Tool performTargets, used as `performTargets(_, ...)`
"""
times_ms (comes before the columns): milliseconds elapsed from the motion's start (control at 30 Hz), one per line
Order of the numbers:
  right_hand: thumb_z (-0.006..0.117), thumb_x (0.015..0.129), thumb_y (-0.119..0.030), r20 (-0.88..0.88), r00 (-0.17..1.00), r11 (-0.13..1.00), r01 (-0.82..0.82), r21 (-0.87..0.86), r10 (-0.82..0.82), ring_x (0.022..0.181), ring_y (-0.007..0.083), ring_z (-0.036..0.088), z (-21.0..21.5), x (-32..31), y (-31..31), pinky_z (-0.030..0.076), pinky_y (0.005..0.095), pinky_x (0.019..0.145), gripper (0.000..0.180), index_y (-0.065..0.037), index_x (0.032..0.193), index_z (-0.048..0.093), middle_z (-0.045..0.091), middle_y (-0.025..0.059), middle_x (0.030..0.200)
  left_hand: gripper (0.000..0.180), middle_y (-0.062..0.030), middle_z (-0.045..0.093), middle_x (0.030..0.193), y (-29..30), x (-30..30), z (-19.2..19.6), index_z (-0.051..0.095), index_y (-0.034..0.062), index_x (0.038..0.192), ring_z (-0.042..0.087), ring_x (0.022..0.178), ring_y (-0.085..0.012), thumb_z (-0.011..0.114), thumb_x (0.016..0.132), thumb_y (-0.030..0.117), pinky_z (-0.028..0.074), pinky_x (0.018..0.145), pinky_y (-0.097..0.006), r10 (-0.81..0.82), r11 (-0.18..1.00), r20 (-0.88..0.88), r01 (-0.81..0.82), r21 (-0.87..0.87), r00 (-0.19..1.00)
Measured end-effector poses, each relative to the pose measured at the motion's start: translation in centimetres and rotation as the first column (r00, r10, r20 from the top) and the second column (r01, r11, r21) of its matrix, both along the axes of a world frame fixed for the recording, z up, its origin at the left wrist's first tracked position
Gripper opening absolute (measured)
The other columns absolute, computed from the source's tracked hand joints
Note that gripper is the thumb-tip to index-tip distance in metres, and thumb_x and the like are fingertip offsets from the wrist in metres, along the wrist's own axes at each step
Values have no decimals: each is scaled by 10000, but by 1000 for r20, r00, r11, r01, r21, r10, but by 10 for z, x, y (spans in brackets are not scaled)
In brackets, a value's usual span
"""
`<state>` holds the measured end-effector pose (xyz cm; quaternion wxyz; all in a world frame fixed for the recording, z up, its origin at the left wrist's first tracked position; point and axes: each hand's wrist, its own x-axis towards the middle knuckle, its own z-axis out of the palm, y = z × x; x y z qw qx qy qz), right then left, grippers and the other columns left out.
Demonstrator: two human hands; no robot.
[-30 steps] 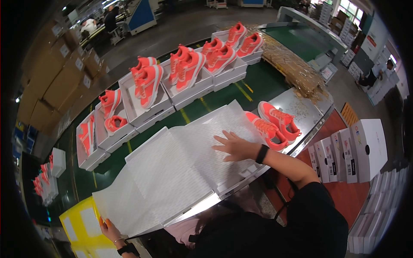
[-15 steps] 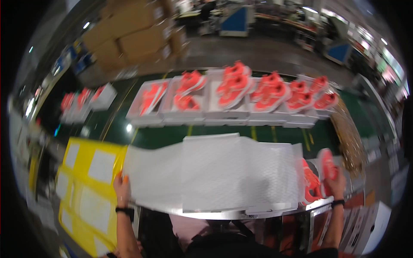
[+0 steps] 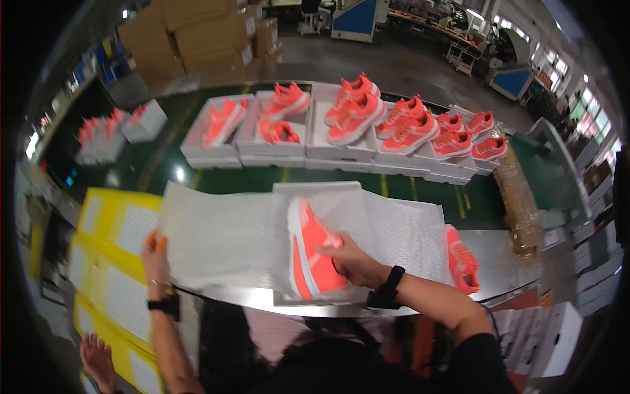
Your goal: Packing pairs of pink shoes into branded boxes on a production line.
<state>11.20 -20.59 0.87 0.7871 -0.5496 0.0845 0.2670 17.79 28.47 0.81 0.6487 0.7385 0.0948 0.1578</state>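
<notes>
A coral sneaker with a white sole (image 3: 303, 253) is in my right hand (image 3: 357, 261), its fingers closed round the shoe's opening. The shoe is over the middle of a white paper sheet (image 3: 220, 243), which lies across an open shoebox (image 3: 318, 187). At the sheet's left edge my left hand (image 3: 156, 259), with orange coverings on its fingertips, is closed on the paper. The matching sneaker (image 3: 462, 259) lies on the metal bench just right of the sheet.
Open shoeboxes with coral sneakers (image 3: 354, 118) line the green conveyor (image 3: 249, 176) ahead. Yellow-framed panels (image 3: 118, 276) lie at left; another person's hand (image 3: 98, 361) is below. Upright box lids (image 3: 558, 338) stand at right, and a plastic-wrapped bundle (image 3: 518, 210) lies beyond.
My right hand has carried one sneaker leftward from the right end of the bench to over the paper and box. My left hand has shifted slightly left. Another person's hand has appeared at lower left.
</notes>
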Motion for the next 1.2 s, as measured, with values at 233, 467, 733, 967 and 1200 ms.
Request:
performTargets(233,714,831,41,-129,988,976,56,-211,-85,1148,266,546,-20,8,50,517,394,944,551,30,1289,407,518,184,1224,528,-140,508,1439,-167,-98,-92,439,36,1440,502,1282,-301,498,1009,336,355,1132,-408,-626,696,79,602,-391,776)
performTargets(467,707,889,-77,-197,979,994,62,87,-44,1024,248,613,-35,-1,37,559,411,831,548,-49,1337,392,541,141,1208,499,-166,460,1467,-233,-73,-106,438,10,1426,400,1362,-339,442,1007,282,287,1181,-476,-377,162,288,368,-915,881)
performTargets(733,719,858,-440,156,902,557,-105,-824,401,1161,326,566,21,-23,50,505,422,950,1010,-105,1577,95,211,288,1553,625,-158,490,1439,-230,-13,-50,443,-18,1411,431,1346,-341,590,927,349,305,1162,-486,-767,222,424,818,-530,482)
performTargets(967,625,942,-369,931,366,738,630,-242,-7,1509,412,28,113,-30,-41,129,492,1196,743,-137,1553,272,40,248,1622,717,-159,504,1426,-291,-40,-18,445,-14,1408,459,1322,-349,672,867,399,322,1142,-488,-994,112,22,925,363,111)
performTargets(1200,643,913,-254,735,512,645,386,-660,445,1434,436,287,113,5,-72,255,462,1167,521,-128,1403,520,331,273,1529,986,-351,343,1461,-367,-50,-16,297,-112,1446,300,1375,-515,696,812,529,259,1143,-547,-646,-35,-506,640,768,572)
